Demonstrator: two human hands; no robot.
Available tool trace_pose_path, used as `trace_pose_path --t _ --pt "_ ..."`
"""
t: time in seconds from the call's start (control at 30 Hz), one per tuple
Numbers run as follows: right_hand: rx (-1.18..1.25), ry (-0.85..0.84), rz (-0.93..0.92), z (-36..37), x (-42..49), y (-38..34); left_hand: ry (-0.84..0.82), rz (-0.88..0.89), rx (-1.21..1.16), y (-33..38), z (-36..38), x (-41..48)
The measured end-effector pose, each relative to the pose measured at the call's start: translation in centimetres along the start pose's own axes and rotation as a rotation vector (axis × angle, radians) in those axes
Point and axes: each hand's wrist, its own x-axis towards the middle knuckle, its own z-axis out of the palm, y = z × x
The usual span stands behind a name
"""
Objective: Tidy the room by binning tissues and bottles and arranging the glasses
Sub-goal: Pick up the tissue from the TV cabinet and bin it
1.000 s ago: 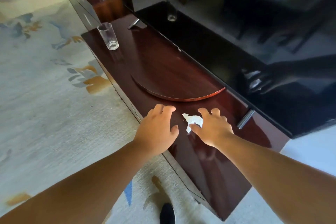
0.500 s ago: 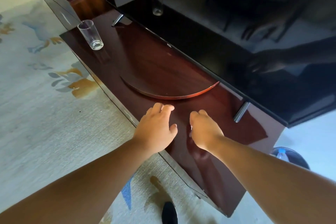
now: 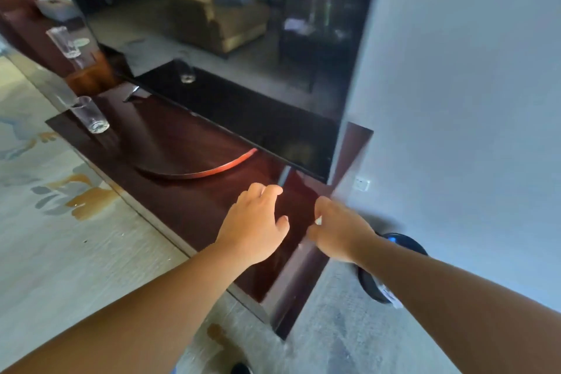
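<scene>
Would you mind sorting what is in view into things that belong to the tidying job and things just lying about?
Job: tissue pinched in the right hand; near glass; far glass; bin.

Just there: television; wooden cabinet; rug; wall socket.

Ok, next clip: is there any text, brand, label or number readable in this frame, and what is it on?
None is readable.
Television: a small mark at the middle of its lower edge, too blurred to read.
Bottle in the bin: a white label, print too small to read.
Wall socket: no legible marking.
Glasses, right hand: no text.
</scene>
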Motion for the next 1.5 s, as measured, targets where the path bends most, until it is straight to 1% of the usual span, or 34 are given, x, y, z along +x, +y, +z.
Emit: trace_pose_path --t 0.07,0.17,0.23,0.33,0.43,0.6,0.77,0.87,0.93,1.13,1.27,1.4,1.5 --pt "0.035 -0.006 0.01 -2.3 -3.0 3.9 -0.013 0.044 -0.007 4.4 1.1 -0.9" --pt "0.007 0.061 0.027 -5.9 -7.0 9.4 -0.025 0.132 -0.013 10.9 2.6 -1.7" --pt "-0.024 0.093 0.056 -7.5 -8.6 12.0 -0.036 0.179 -0.013 14.1 3.4 -1.7" --pt "0.002 0.125 0.077 -9.2 -10.3 15.3 -0.04 0.24 -0.01 17.7 4.5 -1.1" --pt "0.024 0.145 0.142 -9.6 -11.0 18.2 -0.069 0.27 0.004 20.0 5.7 -0.2" --pt "-0.015 0.145 0.243 -9.8 -10.9 22.0 -0.131 0.311 0.015 22.3 7.4 2.4" --pt "0.024 0.171 0.266 -10.5 -9.0 24.7 -0.138 0.345 0.019 23.8 9.0 5.9" --pt "0.036 0.127 0.284 -9.8 -7.1 26.4 -0.164 0.347 -0.003 24.3 11.0 7.7" --pt "0.032 0.065 0.283 -8.9 -5.3 28.2 -0.182 0.33 0.005 24.4 13.0 8.9" --pt "0.01 -0.09 0.207 -4.9 0.6 35.5 -0.241 0.186 0.038 24.2 20.4 13.0" --pt "-0.026 -0.102 0.207 -2.0 4.0 40.4 -0.266 0.072 0.043 23.6 24.8 15.1" --pt "-0.047 -0.141 0.191 0.8 6.9 43.9 -0.283 0.0 0.064 22.6 28.2 16.1" --pt "-0.022 -0.233 0.207 2.4 8.8 45.7 -0.298 -0.039 0.075 21.7 30.1 16.5"
